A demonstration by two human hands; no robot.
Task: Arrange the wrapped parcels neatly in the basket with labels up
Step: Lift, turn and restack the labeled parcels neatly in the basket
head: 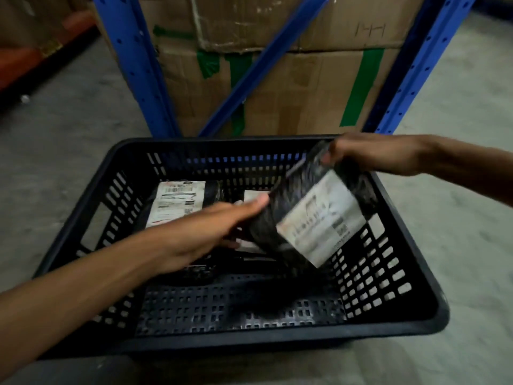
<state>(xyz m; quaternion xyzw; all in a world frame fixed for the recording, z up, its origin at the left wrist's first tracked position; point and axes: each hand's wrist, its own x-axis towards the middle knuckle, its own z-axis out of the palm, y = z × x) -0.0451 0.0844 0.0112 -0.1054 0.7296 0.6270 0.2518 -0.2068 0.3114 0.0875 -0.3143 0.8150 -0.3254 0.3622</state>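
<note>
A black slotted plastic basket stands on the floor in front of me. Both hands hold a black-wrapped parcel tilted over the basket's right half, its white label facing up towards me. My right hand grips its far top end, and my left hand holds its near left edge. A second black parcel lies flat at the basket's back left with its white label up. Another white label shows behind my left thumb; its parcel is mostly hidden.
Blue metal racking rises just behind the basket, holding large cardboard boxes with green tape. Grey concrete floor lies on both sides. An orange shelf beam runs along the far left.
</note>
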